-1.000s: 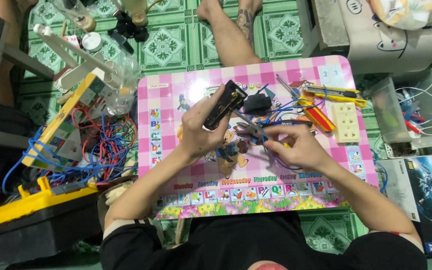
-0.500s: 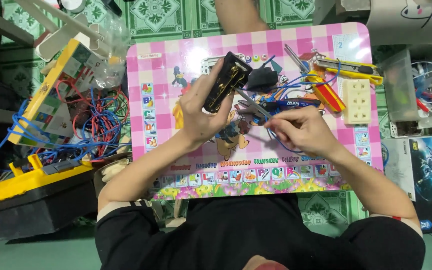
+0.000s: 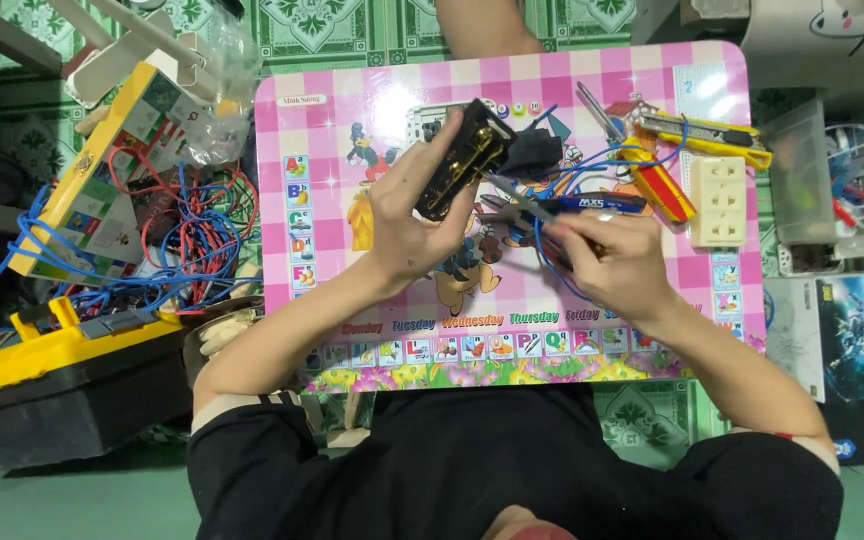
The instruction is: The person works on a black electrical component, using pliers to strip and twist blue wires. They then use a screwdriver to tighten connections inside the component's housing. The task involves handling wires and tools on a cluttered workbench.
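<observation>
Gripping a black battery holder, the left hand is being held above the upper middle of the pink table, fingers wrapped round the holder's lower end so that its open side is turned up toward the camera. The right hand is being closed around a pair of pliers, whose tips are being pointed at the holder's near edge; whether they are touching it cannot be told. Blue wire is being trailed under the right hand and back toward the holder.

The step in hand is judged to be wiring work at the holder's terminal end, with the holder being steadied by one hand while the tool is being brought in by the other. The next move is judged to be calling for a firm hold on the holder and fine placement of the plier tips at the contact, since the loose wire is being left free to snag.

A white socket, a yellow-handled knife and a red-handled tool are lying to the right, apart from both hands. A yellow toolbox and a tangle of red and blue wires are lying on the floor to the left.
</observation>
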